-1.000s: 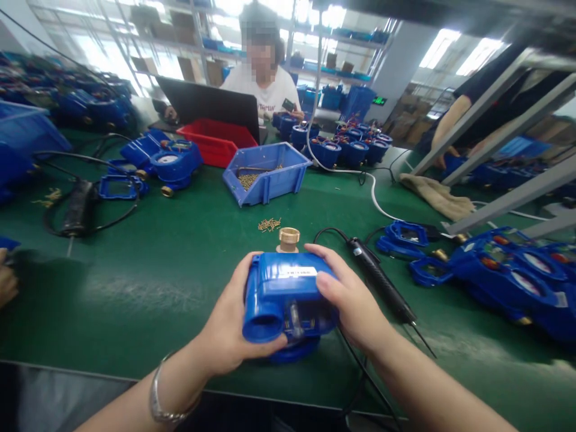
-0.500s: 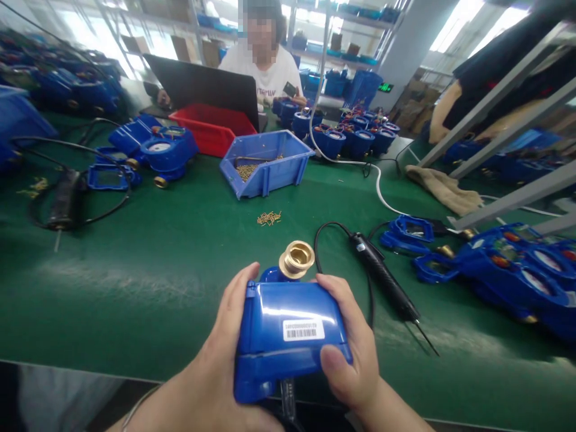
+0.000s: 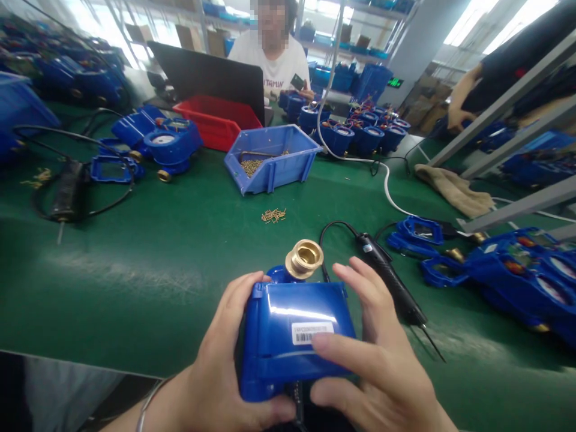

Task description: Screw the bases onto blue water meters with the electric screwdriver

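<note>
A blue water meter [image 3: 288, 306] with a closed lid is held up at the table's near edge. Its brass threaded end [image 3: 305, 259] points up and away from me, and a white barcode label [image 3: 310, 332] sits on the lid. My left hand [image 3: 220, 354] is wrapped round the left side, thumb underneath. Fingers spread, my right hand [image 3: 382, 354] is at the right side, one fingertip over the label's edge. A black cable [image 3: 297, 399] shows below the meter. Just right of the hands lies a black electric screwdriver [image 3: 391, 276].
Loose brass screws [image 3: 273, 216] lie before a blue bin [image 3: 288, 168] of small brass parts. Behind it are a red bin [image 3: 207, 123] and a laptop [image 3: 211, 78]. More blue meters [image 3: 517, 270] stand at right; another screwdriver [image 3: 69, 189] is at left. A person [image 3: 274, 66] sits opposite.
My right hand has loosened from the meter's right side; its fingers have spread, with one moved onto the label. My left hand keeps its hold. The view has shifted slightly.
</note>
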Motion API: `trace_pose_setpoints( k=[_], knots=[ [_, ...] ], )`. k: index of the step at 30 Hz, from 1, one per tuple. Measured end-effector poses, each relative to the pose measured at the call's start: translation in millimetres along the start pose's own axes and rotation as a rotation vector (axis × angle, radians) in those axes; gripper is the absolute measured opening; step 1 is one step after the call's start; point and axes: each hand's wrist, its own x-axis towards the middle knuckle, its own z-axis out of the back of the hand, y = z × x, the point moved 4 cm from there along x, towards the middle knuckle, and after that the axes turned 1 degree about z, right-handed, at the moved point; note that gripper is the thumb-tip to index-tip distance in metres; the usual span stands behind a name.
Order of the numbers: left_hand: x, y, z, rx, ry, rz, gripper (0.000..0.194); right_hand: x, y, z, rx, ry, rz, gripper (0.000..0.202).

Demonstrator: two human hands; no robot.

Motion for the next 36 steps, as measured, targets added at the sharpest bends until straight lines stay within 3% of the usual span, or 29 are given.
trace_pose_setpoints(
  k=[3, 8, 17, 24, 31, 36],
  knots=[
    [-0.3, 0.4, -0.1, 0.034, 0.001, 0.002, 0.092, 5.2, 8.0, 1.5, -0.057, 0.054, 0.047, 0.022],
    [3.4, -1.8, 1.0, 0.113, 0.077, 0.005, 0.094, 11.1, 13.7, 3.2, -0.097, 0.022, 0.037, 0.013],
    [8.2, -14.8, 0.1, 0.253, 0.139, -0.024, 0.094, 17.6, 21.4, -0.7, -0.164, 0.042, 0.157, 0.019],
    [9.4, -15.1, 2.3, 0.314, 0.137, 0.001, 0.093, 25.4, 20.8, 1.9, -0.204, 0.158, 0.048, 0.022],
    [14.3, -24.8, 1.5, 0.399, 0.157, -0.099, 0.082, 26.9, 20.0, 3.9, -0.238, 0.116, 0.084, 0.019],
    [15.8, -25.4, 2.8, 0.443, 0.163, -0.119, 0.084, 27.4, 18.4, 1.5, -0.226, 0.11, 0.08, 0.019]
  ],
)
